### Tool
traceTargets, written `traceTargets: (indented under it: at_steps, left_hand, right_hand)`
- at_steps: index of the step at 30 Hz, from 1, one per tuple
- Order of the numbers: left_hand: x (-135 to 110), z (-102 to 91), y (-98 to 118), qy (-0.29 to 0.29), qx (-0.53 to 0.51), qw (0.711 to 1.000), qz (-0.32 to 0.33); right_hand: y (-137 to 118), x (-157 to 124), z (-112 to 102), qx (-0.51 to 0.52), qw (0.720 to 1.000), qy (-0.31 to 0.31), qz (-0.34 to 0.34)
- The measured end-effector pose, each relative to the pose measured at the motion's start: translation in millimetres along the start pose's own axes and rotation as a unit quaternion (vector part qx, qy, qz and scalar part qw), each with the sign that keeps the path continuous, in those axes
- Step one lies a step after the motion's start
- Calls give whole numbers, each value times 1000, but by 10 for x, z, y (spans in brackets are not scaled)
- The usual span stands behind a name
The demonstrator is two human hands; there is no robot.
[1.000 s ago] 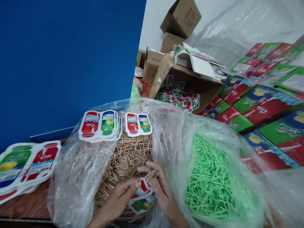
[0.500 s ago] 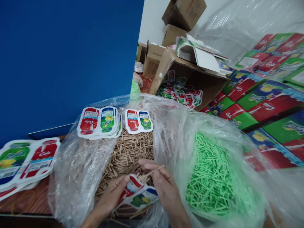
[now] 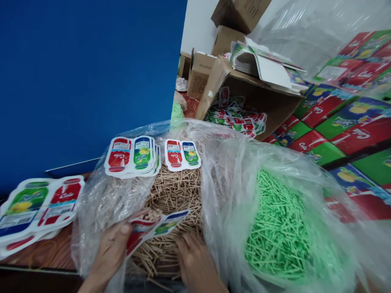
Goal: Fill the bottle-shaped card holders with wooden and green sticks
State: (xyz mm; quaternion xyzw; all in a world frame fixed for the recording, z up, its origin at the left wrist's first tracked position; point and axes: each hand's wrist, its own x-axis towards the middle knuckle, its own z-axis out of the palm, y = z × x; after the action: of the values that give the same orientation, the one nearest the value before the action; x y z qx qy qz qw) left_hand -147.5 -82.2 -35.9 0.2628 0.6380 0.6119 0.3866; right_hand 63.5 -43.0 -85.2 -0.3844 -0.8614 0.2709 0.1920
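My left hand (image 3: 111, 248) is closed on the edge of a twin pouch (image 3: 152, 228) printed with Cola and Sprite bottles. The pouch is tilted and its red half gapes at the top, with the ends of some brown sticks showing inside. My right hand (image 3: 195, 258) lies low on the heap of thin brown sticks (image 3: 175, 189), palm down and fingers apart, touching the sticks; its fingertips are partly hidden. The heap fills a clear plastic bag (image 3: 104, 211). On its far side lie a stack of flat twin pouches (image 3: 131, 156) and a single pouch (image 3: 182, 155).
A bag of green sticks (image 3: 277, 228) stands at the right. More twin pouches (image 3: 39, 207) are stacked on the wooden tabletop (image 3: 58, 252) at left. An open carton (image 3: 214, 87) of pouches, printed boxes (image 3: 317, 110) and a blue panel (image 3: 88, 73) stand behind.
My right hand has moved from the pouch's mouth, where it held a few sticks, down onto the brown heap. My left hand has shifted left with the pouch.
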Motion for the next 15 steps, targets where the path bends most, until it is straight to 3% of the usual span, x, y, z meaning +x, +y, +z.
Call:
traceTargets:
  at_steps: [3,7,11,15]
  left_hand:
    - [-53,115,46,-56,-35,998,-14]
    - [-114,221,64,-128,-67,989,-30]
    - [-66,222,-6,-183,-29,982,26]
    - [38,182,-85,-235,132,949,164]
  right_hand:
    - [1,-59,16,130,989,57,42]
    - [-67,-50,-95,313,927,165,123]
    - [-184,50,-117,348,895,221,171]
    - [-230,82,-124,384,864,286,154]
